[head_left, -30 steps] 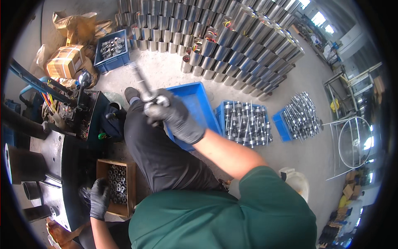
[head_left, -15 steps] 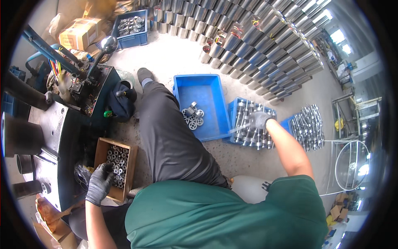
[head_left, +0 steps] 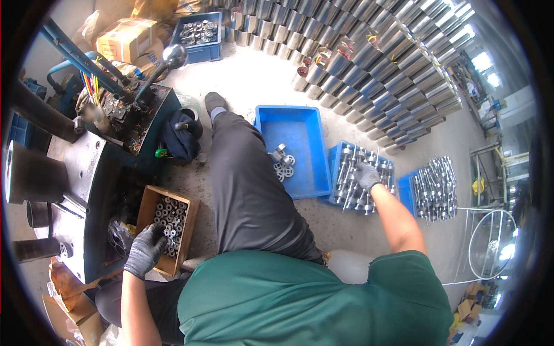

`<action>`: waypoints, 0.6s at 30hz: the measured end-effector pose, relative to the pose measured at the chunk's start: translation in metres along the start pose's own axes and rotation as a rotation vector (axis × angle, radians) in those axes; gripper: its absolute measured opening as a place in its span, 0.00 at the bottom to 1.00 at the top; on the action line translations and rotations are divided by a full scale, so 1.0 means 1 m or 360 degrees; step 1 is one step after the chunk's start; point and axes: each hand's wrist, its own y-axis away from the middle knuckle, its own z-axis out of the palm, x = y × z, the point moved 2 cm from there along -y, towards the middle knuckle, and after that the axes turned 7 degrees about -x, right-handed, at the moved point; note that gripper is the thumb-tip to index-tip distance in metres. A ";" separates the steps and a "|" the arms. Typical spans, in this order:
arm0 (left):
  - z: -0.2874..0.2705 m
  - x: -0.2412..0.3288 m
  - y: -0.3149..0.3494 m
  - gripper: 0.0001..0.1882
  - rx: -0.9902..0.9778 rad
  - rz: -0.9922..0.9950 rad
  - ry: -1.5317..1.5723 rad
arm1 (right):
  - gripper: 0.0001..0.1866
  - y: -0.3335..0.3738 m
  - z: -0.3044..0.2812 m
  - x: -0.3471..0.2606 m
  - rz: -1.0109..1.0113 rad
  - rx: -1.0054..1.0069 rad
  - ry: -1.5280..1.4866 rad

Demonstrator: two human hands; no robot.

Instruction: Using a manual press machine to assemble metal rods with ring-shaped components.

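Note:
My gloved left hand reaches into a small cardboard box of metal rings and rests on them; whether it grips one I cannot tell. My gloved right hand is down on the shiny metal shafts that stand packed in a blue crate on the floor at my right. Its fingers curl over the shaft tops; a firm grip is not visible. Between the two, beside my outstretched leg, a blue tray holds a few finished metal parts.
A dark machine with wires and a ball-topped lever stands at my left. A second crate of shafts lies further right. Rows of steel cylinders fill the floor ahead, with a blue bin of parts and cardboard boxes.
A second ago my right hand was raised over the blue tray holding a shaft. It has dropped to the right onto the shaft crate. My left hand stays at the ring box.

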 end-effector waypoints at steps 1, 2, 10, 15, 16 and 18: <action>-0.001 -0.002 -0.001 0.16 0.0014 -0.0006 0.0002 | 0.22 -0.001 0.005 -0.001 0.0043 0.0084 -0.0028; -0.002 -0.005 -0.001 0.16 0.0046 0.0045 -0.0160 | 0.21 -0.001 0.009 -0.007 0.0060 0.0119 -0.0098; -0.009 -0.005 0.000 0.19 0.0077 0.0104 -0.0593 | 0.27 -0.002 0.073 -0.034 0.0194 0.0937 0.0311; -0.010 0.007 0.008 0.21 0.0022 -0.0018 -0.0707 | 0.46 -0.008 0.059 -0.095 0.0246 0.0449 0.0352; -0.007 0.000 0.008 0.21 0.0089 0.0065 -0.0669 | 0.44 -0.005 0.065 -0.083 0.0226 0.0432 0.0321; -0.007 0.003 0.009 0.23 0.0116 0.0085 -0.0774 | 0.41 -0.003 0.068 -0.076 0.0166 0.0397 0.0268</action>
